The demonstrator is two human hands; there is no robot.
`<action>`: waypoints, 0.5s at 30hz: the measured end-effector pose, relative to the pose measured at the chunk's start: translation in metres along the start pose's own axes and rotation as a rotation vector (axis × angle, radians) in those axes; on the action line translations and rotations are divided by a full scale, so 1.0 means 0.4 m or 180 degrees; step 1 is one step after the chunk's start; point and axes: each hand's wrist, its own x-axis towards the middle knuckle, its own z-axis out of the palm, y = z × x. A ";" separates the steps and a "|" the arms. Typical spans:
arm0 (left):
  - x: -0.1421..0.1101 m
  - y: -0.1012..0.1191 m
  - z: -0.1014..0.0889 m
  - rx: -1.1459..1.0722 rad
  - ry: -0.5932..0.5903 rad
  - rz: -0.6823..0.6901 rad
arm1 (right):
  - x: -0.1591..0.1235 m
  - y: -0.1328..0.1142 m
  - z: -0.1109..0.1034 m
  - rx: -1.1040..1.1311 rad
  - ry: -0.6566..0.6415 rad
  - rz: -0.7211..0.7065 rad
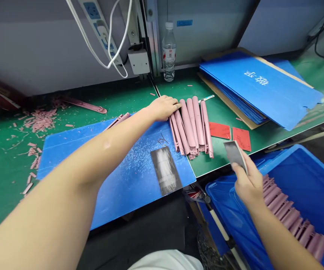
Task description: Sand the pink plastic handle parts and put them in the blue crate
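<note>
My left hand (163,107) reaches across the blue mat (117,172) and rests its curled fingers on the far ends of several long pink plastic parts (192,125) lying side by side at the mat's right edge. My right hand (248,182) is held over the blue bin (305,187) and pinches a small grey sanding block (235,153) upright between thumb and fingers. A dusty grey sandpaper sheet (166,170) lies on the mat near its front edge.
More pink parts (291,217) lie in the blue bin at the lower right. Two red squares (231,134) lie on the green bench (122,99). Stacked blue sheets (260,88) fill the back right. A water bottle (169,52) stands at the wall. Pink scraps (39,120) litter the left.
</note>
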 end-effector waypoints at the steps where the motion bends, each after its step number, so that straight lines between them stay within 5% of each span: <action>1: -0.017 -0.010 -0.003 0.0094 0.0024 0.0004 | 0.047 -0.005 0.002 -0.0214 -0.0159 -0.0027; 4: -0.101 -0.034 -0.016 0.0144 0.0008 0.0016 | 0.228 -0.015 0.058 -0.0877 -0.0774 -0.0157; 8: -0.206 -0.026 -0.023 -0.0187 -0.0204 -0.0106 | 0.437 -0.027 0.212 -0.1552 -0.0934 -0.0378; 11: -0.231 -0.001 -0.023 -0.0098 -0.0134 -0.0407 | 0.495 -0.056 0.314 -0.1599 -0.0970 -0.0756; 15: -0.254 0.017 -0.038 -0.0123 -0.0004 -0.0451 | 0.483 -0.107 0.371 -0.1436 -0.1480 -0.1477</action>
